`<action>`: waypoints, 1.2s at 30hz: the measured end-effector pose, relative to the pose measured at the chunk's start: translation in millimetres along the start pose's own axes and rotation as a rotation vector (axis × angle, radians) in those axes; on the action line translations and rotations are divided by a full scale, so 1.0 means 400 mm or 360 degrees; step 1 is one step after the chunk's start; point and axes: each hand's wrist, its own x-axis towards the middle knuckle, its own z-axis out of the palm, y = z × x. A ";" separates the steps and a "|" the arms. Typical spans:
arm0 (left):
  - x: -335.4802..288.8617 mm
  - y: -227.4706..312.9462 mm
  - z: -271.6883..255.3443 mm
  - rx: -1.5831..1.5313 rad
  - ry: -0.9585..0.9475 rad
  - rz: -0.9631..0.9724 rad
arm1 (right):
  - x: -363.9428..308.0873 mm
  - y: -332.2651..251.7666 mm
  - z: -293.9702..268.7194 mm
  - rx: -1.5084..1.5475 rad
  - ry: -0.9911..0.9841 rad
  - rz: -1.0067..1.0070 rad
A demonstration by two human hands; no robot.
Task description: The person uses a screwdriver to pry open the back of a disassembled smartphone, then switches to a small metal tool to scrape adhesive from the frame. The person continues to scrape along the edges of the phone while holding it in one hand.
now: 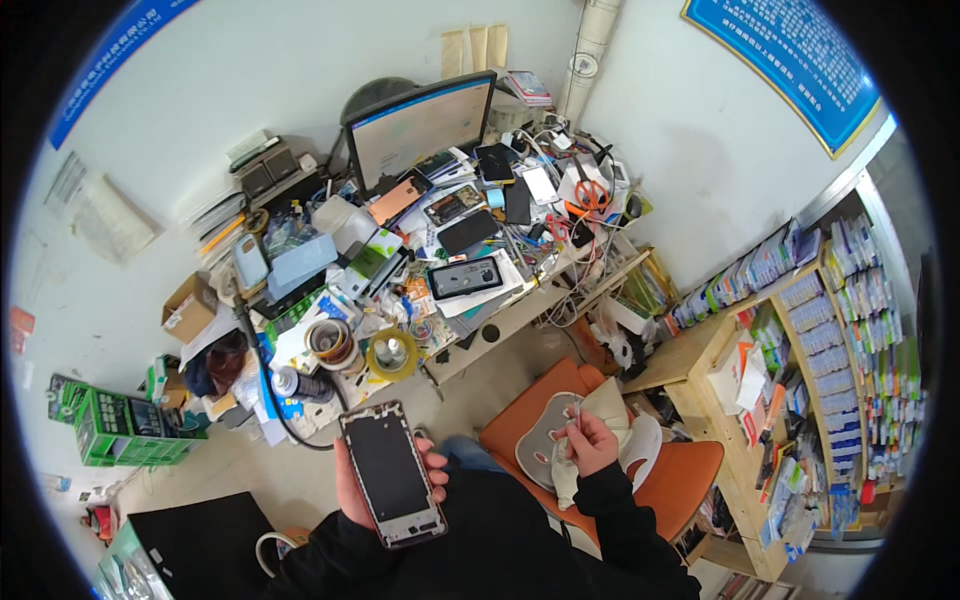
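Observation:
My left hand (351,488) is wrapped round an opened phone body (392,468), at the lower middle of the view. The phone has a large black inner panel, a pale edge and a silvery lower end; it is tilted, with its inside facing up. Farther right, over the orange chair, my right hand (594,446) is closed in a pinch. A thin, light-coloured sliver (577,404) sticks up from its fingertips; it is too small to tell its kind. My two hands are well apart, and the right one does not touch the phone.
Ahead stands a desk crowded with phones, tools and cables, with a monitor (420,130) at its back. Tape rolls (331,341) and a dark spray can (300,385) are near its front. An orange chair (690,468) and wooden shelves (745,440) of packages stand right.

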 end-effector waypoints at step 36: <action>0.964 -0.005 -0.272 -0.0625 0.0870 0.0533 | 1.378 0.058 0.232 -0.1731 -0.2029 -0.1143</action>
